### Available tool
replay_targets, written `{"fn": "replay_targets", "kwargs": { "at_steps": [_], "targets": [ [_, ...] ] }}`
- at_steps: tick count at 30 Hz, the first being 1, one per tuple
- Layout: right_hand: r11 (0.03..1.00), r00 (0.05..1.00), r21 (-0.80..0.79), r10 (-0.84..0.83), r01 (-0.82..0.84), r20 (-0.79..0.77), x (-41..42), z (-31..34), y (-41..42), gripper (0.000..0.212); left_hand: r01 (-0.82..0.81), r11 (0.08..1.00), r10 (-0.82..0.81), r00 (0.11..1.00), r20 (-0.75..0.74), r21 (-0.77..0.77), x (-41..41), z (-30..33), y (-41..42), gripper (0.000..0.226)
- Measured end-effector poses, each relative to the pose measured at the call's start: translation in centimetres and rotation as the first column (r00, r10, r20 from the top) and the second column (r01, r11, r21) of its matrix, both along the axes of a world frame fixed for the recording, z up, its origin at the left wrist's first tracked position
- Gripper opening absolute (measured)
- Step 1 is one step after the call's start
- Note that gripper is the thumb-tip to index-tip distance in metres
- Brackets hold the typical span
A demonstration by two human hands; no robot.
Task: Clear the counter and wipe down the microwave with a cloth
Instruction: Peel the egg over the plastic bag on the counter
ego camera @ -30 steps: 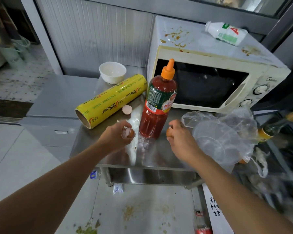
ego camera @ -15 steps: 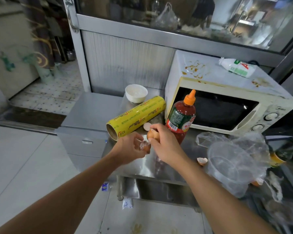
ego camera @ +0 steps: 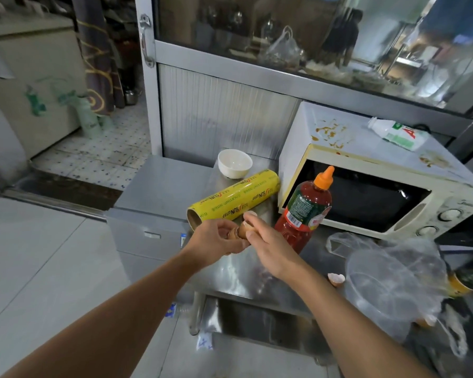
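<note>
While both hands meet above the front of the steel counter (ego camera: 159, 184), the left hand (ego camera: 216, 238) cups brown eggshell pieces (ego camera: 236, 232) in curled fingers and the right hand (ego camera: 271, 246) pinches another shell piece (ego camera: 249, 218) at its fingertips, seemingly passing it into the left palm. To do this well, I would nest the fragments and close the left fingers gently, since the shells probably crush and shed crumbs. Just behind the grip lies a yellow roll of cling film (ego camera: 234, 199), with a white bowl (ego camera: 234, 163) beyond it; just to the right stands a red sauce bottle (ego camera: 305, 211), near enough for a careless knuckle to tip. Further right and back sits the stained microwave (ego camera: 380, 186) with a white bottle (ego camera: 396, 133) lying on top. To the right and nearer the front edge another shell half (ego camera: 336, 279) rests beside a clear plastic container (ego camera: 385, 290) in a thin bag. Open room lies to the left, over the floor, the easiest way out for the loaded hand. No cloth is visible.
</note>
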State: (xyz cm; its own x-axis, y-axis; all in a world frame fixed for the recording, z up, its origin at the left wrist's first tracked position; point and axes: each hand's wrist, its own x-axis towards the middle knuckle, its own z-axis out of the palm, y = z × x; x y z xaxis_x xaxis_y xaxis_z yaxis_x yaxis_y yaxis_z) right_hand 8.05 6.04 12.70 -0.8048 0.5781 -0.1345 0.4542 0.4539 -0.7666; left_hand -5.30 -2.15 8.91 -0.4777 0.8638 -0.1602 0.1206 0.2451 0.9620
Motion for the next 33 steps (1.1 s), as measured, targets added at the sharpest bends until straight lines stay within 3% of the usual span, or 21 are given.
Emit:
{"fn": "replay_targets", "kwargs": {
  "at_steps": [3,11,18,27,33],
  "targets": [
    [0.993,0.999,-0.11,0.03,-0.032,-0.023,-0.4,-0.1,0.1,0.049,-0.021,1.0,0.021,1.0,0.002,0.001,-0.1,0.2,0.3,0.028],
    [0.977,0.993,-0.209,0.022,-0.045,-0.115,-1.3,-1.3,2.3,0.05,-0.111,0.993,0.106,0.991,-0.084,-0.051,-0.2,-0.8,1.4,0.031],
    [0.984,0.971,-0.078,-0.169,0.158,-0.167,-2.5,-3.7,6.4,0.038,-0.187,0.979,0.177,0.977,-0.122,-0.077,-1.5,-1.8,2.0,0.038],
    [0.946,0.961,0.179,-0.277,0.27,0.011,-6.7,-9.6,9.8,0.059,-0.2,0.975,0.18,0.965,-0.189,-0.094,-3.7,-4.4,1.9,0.042],
    [0.902,0.934,0.329,-0.335,0.28,0.123,-8.5,-12.8,11.7,0.062,-0.179,0.981,0.164,0.972,-0.17,-0.074,-4.3,-5.1,2.4,0.042]
  ]
}}
